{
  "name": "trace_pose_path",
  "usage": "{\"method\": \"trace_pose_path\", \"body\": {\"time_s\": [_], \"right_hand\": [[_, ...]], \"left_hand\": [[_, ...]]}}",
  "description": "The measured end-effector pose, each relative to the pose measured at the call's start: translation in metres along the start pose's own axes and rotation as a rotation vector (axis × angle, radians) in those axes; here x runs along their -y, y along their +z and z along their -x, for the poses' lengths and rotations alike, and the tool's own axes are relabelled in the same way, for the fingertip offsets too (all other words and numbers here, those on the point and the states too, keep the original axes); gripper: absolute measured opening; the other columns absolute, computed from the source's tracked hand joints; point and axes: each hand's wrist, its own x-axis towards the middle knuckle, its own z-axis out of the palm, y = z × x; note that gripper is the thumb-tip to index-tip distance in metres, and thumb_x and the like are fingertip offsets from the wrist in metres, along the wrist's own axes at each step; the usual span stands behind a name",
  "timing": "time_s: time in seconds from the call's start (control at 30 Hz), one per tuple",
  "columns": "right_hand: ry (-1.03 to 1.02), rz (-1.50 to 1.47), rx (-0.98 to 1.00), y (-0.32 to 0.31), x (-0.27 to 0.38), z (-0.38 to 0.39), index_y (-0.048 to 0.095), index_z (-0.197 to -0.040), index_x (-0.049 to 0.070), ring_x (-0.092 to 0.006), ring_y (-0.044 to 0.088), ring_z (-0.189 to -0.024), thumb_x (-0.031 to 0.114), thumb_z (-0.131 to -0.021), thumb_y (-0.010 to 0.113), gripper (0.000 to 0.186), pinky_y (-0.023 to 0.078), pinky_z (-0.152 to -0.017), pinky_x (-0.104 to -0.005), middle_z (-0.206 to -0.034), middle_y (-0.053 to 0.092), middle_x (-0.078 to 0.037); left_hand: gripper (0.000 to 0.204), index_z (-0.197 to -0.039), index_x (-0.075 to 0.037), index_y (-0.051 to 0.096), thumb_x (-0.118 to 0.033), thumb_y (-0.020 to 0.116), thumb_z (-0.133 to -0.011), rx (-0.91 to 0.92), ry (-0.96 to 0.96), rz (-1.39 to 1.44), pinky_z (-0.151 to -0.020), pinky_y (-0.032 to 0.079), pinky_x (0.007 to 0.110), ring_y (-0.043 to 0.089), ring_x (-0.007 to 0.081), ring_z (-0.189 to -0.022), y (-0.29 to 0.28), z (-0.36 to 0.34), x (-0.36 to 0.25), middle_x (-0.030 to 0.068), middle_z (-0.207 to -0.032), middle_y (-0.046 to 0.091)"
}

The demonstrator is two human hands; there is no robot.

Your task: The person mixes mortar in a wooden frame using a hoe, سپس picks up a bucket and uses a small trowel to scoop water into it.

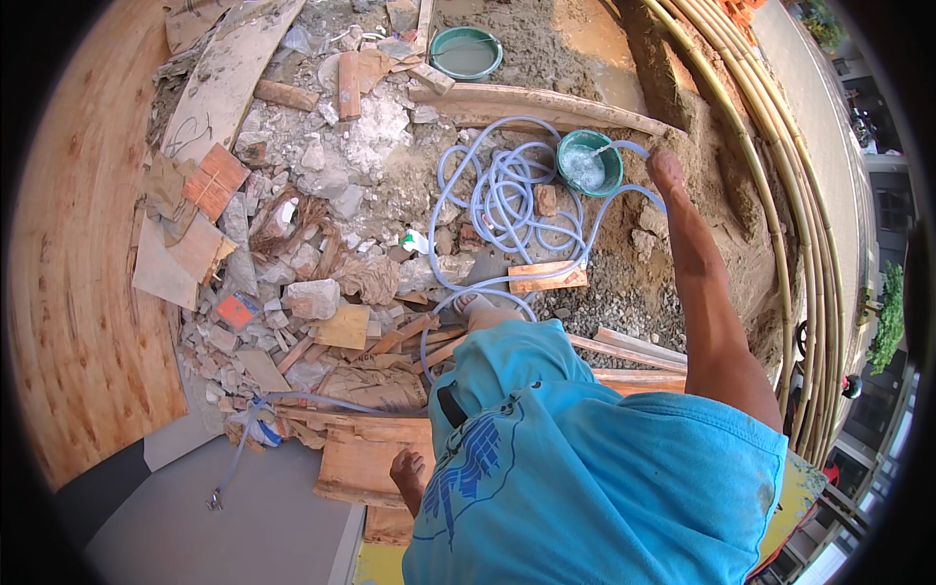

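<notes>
My right hand (666, 168) is closed around the clear bluish hose (629, 147) near its end, with the arm stretched far forward. Water pours from the hose into a green bucket (616, 174) just left of that hand, and the water inside is foaming. The rest of the hose lies in loose coils (505, 200) on the rubble and runs back past my foot. My left hand (408, 470) hangs low beside my body, above wooden boards (363, 458). Its fingers are loosely curled and a little apart, and I see nothing in them.
A second green bucket (466, 55) of murky water stands farther off. Broken concrete (312, 298), bricks and wood scraps cover the ground at left, beside a large plywood sheet (93, 253). Long bamboo poles (780, 166) run along the right. A plank (546, 105) lies beyond the coils.
</notes>
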Motion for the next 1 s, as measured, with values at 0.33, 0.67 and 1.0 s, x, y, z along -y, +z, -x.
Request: {"method": "trace_pose_path", "body": {"time_s": [0.33, 0.67, 1.0], "right_hand": [[0.008, -0.017, 0.008, 0.0, 0.006, -0.001, 0.064, -0.087, 0.004, -0.0408, 0.061, -0.086, 0.026, -0.087, 0.042, 0.031, 0.049, -0.076, -0.0494, -0.09, 0.064, -0.023], [-0.02, -0.084, -0.053, 0.008, -0.001, -0.007, 0.064, -0.087, 0.005, -0.0412, 0.061, -0.085, 0.026, -0.088, 0.04, 0.033, 0.048, -0.076, -0.0501, -0.09, 0.063, -0.024], [0.003, -0.057, -0.076, 0.003, 0.006, 0.001, 0.066, -0.086, 0.004, -0.0396, 0.062, -0.087, 0.025, -0.086, 0.042, 0.032, 0.049, -0.077, -0.0483, -0.092, 0.064, -0.024]], "left_hand": [[0.037, -0.114, 0.004, 0.055, -0.018, 0.06, -0.085, 0.125, 0.183, -0.329, -0.072, 0.054, 0.036, 0.065, 0.0282, -0.081, -0.01, -0.006, 0.002, 0.0179, -0.092, 0.063], [0.039, -0.116, 0.004, 0.053, -0.019, 0.06, -0.085, 0.172, 0.225, -0.301, -0.071, 0.054, 0.037, 0.065, 0.0283, -0.083, -0.016, -0.012, 0.012, 0.0182, -0.094, 0.063], [0.043, -0.116, 0.004, 0.054, -0.022, 0.065, -0.083, 0.078, 0.096, -0.195, -0.074, 0.054, 0.04, 0.065, 0.0313, -0.086, -0.008, -0.008, 0.014, 0.0196, -0.096, 0.063]]}}
